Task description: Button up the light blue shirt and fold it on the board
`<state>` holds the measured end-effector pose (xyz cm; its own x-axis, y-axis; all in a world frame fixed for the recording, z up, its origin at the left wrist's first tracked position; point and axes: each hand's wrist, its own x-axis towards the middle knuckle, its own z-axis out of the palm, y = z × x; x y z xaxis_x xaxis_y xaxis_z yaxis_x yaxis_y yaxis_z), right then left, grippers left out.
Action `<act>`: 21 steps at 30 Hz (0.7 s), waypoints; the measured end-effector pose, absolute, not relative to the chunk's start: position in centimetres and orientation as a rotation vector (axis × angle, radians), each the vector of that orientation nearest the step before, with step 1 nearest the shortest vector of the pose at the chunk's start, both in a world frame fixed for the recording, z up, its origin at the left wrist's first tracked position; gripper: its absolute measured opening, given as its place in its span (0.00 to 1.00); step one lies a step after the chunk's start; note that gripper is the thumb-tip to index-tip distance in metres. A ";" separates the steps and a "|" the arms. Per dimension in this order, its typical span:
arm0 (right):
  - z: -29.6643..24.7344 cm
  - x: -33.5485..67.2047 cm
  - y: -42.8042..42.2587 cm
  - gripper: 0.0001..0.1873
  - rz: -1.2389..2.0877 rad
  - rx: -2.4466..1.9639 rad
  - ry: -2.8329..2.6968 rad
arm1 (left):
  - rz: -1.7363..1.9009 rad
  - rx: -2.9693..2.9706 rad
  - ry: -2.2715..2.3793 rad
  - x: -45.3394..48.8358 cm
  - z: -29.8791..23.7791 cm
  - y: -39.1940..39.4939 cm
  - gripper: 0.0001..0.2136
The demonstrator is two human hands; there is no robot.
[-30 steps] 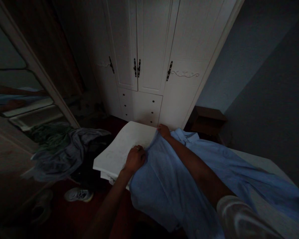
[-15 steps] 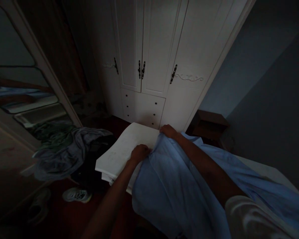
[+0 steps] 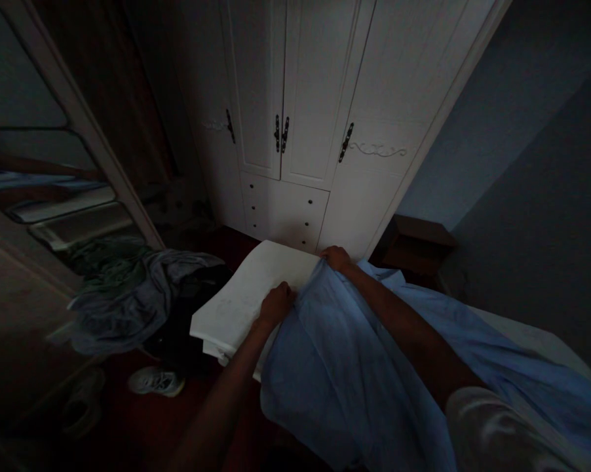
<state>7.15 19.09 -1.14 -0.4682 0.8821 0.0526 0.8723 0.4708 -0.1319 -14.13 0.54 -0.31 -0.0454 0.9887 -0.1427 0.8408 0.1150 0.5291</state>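
A large light-blue cloth (image 3: 344, 354) drapes over a long white padded surface (image 3: 251, 288) and hangs down its near side toward me. My left hand (image 3: 277, 302) is closed at the cloth's left edge, low over the white top. Farther back, my right hand (image 3: 335, 257) pinches the upper corner of that same edge, with my forearm lying across the fabric. Folds run down from between both hands. More of the cloth stretches away to the right; whether it is a sheet or a garment I cannot tell.
A white wardrobe (image 3: 295, 131) with dark handles stands behind the surface. On the left, rumpled clothes (image 3: 133, 295) lie heaped by a mirrored panel (image 3: 25, 157). A sneaker (image 3: 156, 381) rests on the red floor. Back right is a brown nightstand (image 3: 423, 239).
Both hands keep their hold on the cloth's edge. My left hand has risen very slightly, and the view has shifted a little.
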 end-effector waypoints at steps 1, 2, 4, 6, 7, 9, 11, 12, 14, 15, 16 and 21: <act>-1.2 6.8 18.9 0.19 0.125 -1.511 -2.613 | 0.420 1.759 1.948 -14.0 -0.3 0.5 0.12; -1.3 6.5 18.7 0.20 0.125 -1.455 -2.637 | 0.424 1.754 1.956 -13.9 -0.2 0.4 0.12; -1.5 6.0 18.3 0.23 0.150 -1.312 -2.704 | 0.439 1.767 1.943 -13.8 0.0 0.3 0.13; -1.5 5.7 17.9 0.22 0.205 -1.148 -2.784 | 0.455 1.808 1.896 -13.9 0.1 0.1 0.14; -1.5 5.7 17.7 0.20 0.236 -1.070 -2.821 | 0.461 1.830 1.867 -14.0 0.2 0.0 0.15; -1.4 5.9 17.6 0.14 0.286 -0.940 -2.870 | 0.466 1.865 1.810 -14.3 0.3 -0.1 0.18; -1.3 6.2 17.6 0.10 0.317 -0.856 -2.889 | 0.465 1.882 1.759 -14.6 0.2 -0.1 0.21; -1.2 6.3 17.6 0.09 0.326 -0.830 -2.892 | 0.461 1.886 1.737 -14.7 0.2 0.0 0.22; -1.2 6.5 17.6 0.09 0.337 -0.803 -2.888 | 0.445 1.891 1.703 -14.9 0.2 0.1 0.22; -1.3 6.6 17.7 0.09 0.338 -0.802 -2.883 | 0.435 1.894 1.692 -15.0 0.2 0.2 0.22; -1.5 6.5 17.7 0.09 0.334 -0.810 -2.874 | 0.424 1.897 1.687 -15.0 0.2 0.3 0.22; -2.5 5.9 17.4 0.10 0.264 -0.980 -2.775 | 0.394 1.879 1.782 -14.9 0.5 -0.1 0.19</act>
